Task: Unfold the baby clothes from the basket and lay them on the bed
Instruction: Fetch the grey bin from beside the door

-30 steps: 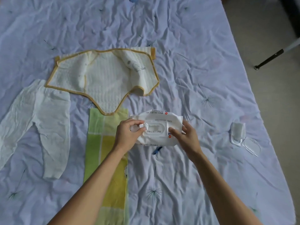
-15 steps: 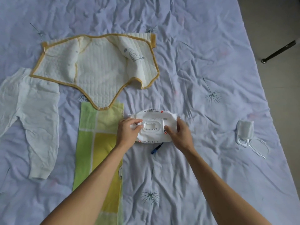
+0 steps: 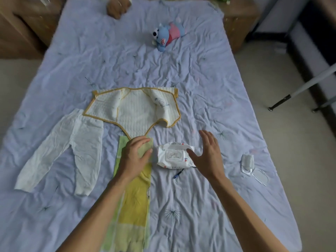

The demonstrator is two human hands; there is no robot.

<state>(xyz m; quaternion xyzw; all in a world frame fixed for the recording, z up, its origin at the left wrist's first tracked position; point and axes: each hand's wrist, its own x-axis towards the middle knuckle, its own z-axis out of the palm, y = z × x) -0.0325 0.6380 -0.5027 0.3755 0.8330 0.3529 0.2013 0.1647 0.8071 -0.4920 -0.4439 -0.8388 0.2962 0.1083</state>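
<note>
A cream quilted baby jacket (image 3: pixel 135 110) with yellow trim lies spread open in the middle of the lilac bed (image 3: pixel 190 84). White baby trousers (image 3: pixel 72 144) lie flat to its left. A green and yellow cloth (image 3: pixel 133 206) runs lengthwise below the jacket. A white wet-wipe pack (image 3: pixel 173 155) rests on the sheet beside it. My left hand (image 3: pixel 134 157) hovers with fingers spread over the top of the green cloth, just left of the pack. My right hand (image 3: pixel 207 153) is open just right of the pack, holding nothing.
A blue and pink plush toy (image 3: pixel 166 36) lies near the head of the bed. Small white mittens (image 3: pixel 248 160) and a clear oval piece lie at the right edge. A small blue-tipped item (image 3: pixel 177 175) sits below the pack. Metal legs (image 3: pixel 298 91) stand on the floor to the right.
Both hands have let go of the wipe pack, which now lies on the sheet. The hands have spread apart and opened. The camera has tilted up, showing the head of the bed.
</note>
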